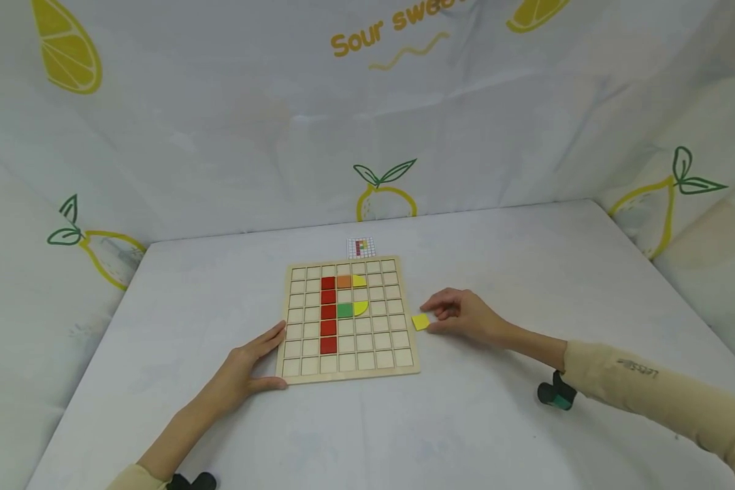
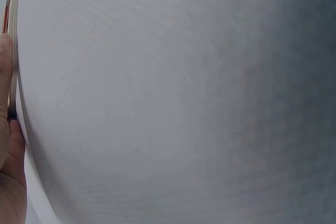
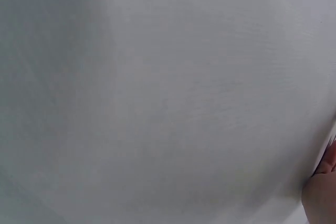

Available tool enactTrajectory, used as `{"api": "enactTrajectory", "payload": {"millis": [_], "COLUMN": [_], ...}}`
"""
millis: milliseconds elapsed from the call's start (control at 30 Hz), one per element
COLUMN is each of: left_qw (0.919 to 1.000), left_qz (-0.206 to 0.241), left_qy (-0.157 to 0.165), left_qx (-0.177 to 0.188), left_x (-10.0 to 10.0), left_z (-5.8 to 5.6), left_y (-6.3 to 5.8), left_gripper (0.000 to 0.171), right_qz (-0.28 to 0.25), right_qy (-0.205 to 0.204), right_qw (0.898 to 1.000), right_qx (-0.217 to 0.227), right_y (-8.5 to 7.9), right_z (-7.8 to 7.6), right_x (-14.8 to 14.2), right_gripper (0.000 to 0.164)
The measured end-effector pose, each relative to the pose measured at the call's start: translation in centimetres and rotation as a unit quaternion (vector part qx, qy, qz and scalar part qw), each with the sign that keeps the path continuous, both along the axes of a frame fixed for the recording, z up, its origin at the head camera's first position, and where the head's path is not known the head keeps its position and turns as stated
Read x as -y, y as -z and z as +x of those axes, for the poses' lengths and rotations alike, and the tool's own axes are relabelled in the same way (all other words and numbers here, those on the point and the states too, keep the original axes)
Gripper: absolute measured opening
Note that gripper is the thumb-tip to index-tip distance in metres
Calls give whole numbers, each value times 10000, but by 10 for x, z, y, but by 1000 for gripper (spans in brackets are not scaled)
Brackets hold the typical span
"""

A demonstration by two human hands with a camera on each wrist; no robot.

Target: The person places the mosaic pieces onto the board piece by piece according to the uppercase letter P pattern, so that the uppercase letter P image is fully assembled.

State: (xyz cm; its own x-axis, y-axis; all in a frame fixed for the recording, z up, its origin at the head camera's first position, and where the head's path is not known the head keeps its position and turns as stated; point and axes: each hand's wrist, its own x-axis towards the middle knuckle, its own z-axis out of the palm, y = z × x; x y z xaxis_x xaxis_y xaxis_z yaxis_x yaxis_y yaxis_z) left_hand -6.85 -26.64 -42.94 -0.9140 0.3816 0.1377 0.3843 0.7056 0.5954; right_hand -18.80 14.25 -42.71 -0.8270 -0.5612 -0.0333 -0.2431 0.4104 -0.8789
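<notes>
My left hand (image 1: 245,371) rests against a wooden grid board (image 1: 349,376), fingers extended along its left edge and thumb at the near left corner. In the left wrist view, the fingers (image 2: 5,72) lie against the board's edge. Just off the board's right edge, my right hand (image 1: 465,316) pinches a yellow square tile (image 1: 420,322) between thumb and index finger. On the board, several red tiles (image 1: 328,311) form a column. To its right sit an orange tile (image 1: 344,281), a green tile (image 1: 345,310), and yellow rounded tiles (image 1: 360,308).
A small pattern card (image 1: 361,248) with a coloured grid lies behind the board. White cloth covers the table (image 1: 478,422), and a lemon-printed curtain (image 1: 251,150) rises at the back and sides. Dark devices (image 1: 556,393) are strapped under both wrists.
</notes>
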Motion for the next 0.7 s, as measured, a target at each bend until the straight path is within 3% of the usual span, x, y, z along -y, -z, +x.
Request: {"api": "enactTrajectory", "payload": {"millis": [267,500,700], "left_qw": [10000,9999,10000], "left_qz": [-25,-87,-53], "left_qy": [-25,-28,26], "left_qx": [73,121,2], "left_x": [-1,1,1], "left_z": [0,1,0], "left_y": [0,0,1], "left_gripper": [85,87,86], "right_qz": [254,187,-302], "right_qy": [19,381,779], "right_qw": [9986,9991,9952], "right_qx": [-468,5,519], "right_y": [1,-10,-25], "right_z": [1,-1,-5], "right_x": [0,-3,-1], "right_gripper": [24,27,34]}}
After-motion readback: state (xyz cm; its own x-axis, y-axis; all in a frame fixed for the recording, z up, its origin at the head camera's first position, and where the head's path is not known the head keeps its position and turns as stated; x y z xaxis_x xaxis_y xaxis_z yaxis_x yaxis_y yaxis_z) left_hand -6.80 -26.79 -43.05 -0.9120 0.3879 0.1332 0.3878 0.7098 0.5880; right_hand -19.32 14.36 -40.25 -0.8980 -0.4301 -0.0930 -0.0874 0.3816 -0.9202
